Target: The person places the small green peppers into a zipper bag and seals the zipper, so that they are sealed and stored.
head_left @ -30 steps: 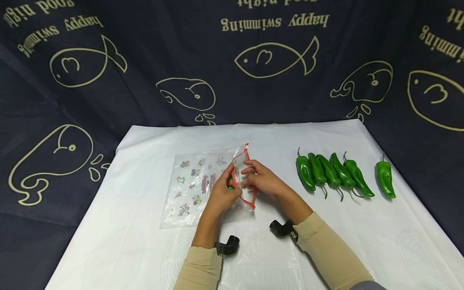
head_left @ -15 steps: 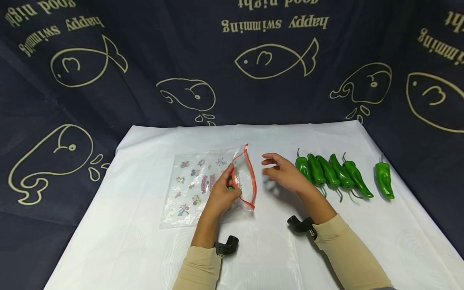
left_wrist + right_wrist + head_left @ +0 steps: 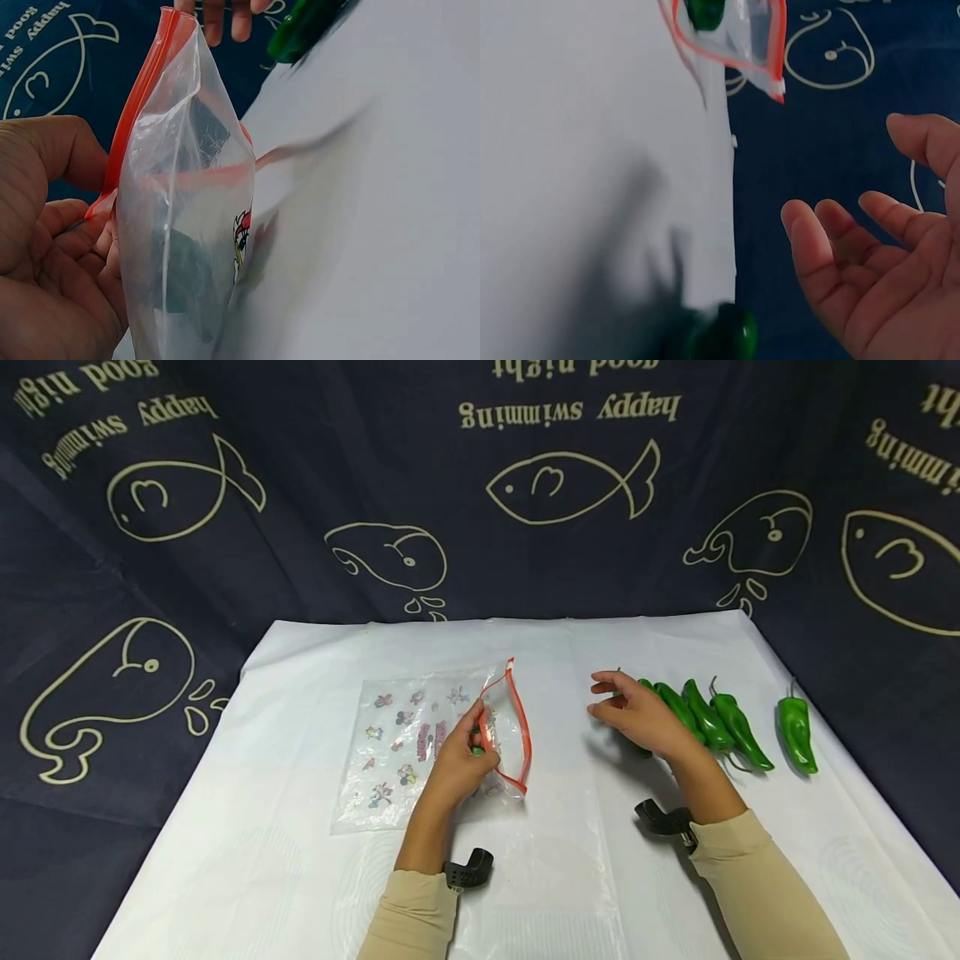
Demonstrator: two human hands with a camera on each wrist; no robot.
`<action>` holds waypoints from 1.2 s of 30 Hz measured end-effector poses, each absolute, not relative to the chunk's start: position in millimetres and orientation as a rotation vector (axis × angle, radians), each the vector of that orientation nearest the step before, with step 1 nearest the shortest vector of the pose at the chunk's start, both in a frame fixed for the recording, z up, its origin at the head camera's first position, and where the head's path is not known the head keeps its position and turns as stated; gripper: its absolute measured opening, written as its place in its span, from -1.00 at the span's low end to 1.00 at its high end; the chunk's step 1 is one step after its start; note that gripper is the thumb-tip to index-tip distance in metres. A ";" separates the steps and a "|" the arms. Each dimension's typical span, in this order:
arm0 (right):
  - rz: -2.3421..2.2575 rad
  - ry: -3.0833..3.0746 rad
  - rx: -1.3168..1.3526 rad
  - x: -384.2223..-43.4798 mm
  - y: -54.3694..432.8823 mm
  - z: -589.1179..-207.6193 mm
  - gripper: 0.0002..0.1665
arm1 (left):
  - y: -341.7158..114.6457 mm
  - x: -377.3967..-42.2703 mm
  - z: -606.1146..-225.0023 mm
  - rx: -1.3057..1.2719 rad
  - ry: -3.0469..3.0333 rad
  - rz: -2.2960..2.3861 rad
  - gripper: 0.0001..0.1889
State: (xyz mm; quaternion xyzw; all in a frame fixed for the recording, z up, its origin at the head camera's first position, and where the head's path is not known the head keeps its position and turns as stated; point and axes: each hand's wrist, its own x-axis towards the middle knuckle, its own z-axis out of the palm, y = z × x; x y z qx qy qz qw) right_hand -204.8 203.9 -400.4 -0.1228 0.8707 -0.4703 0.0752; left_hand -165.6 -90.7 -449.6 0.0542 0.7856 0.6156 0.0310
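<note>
A clear zip bag [image 3: 390, 752] with cartoon prints and a red-edged mouth lies on the table, its opening facing right. My left hand [image 3: 459, 764] pinches the near edge of that mouth between thumb and fingers, as the left wrist view [image 3: 60, 225] also shows. Something green is inside the bag; in the right wrist view a green pepper [image 3: 705, 11] shows through the mouth. My right hand [image 3: 637, 714] holds nothing, fingers loosely bent, above the leftmost of several green peppers [image 3: 738, 731]. It partly hides the peppers at that end.
One more green pepper [image 3: 797, 733] lies apart to the right of the row. A white cloth [image 3: 262, 877] covers the table. Behind it hangs a dark curtain [image 3: 300, 443] with fish and whale drawings. A clear plastic sheet [image 3: 555, 893] lies near the front.
My right hand has come away from the bag's mouth and moved right to the row of peppers. The left hand has stayed on the bag, whose mouth now gapes in plain view.
</note>
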 end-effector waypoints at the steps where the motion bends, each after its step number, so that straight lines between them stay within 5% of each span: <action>1: -1.385 2.625 -0.369 -204.6 206.9 -400.1 -0.29 | -91.1 -165.7 -449.7 0.169 2.417 1.898 -0.09; 36: -0.768 2.865 -0.341 -216.0 237.4 -402.5 -0.08 | -93.4 -166.3 -450.7 0.221 2.396 1.907 -0.09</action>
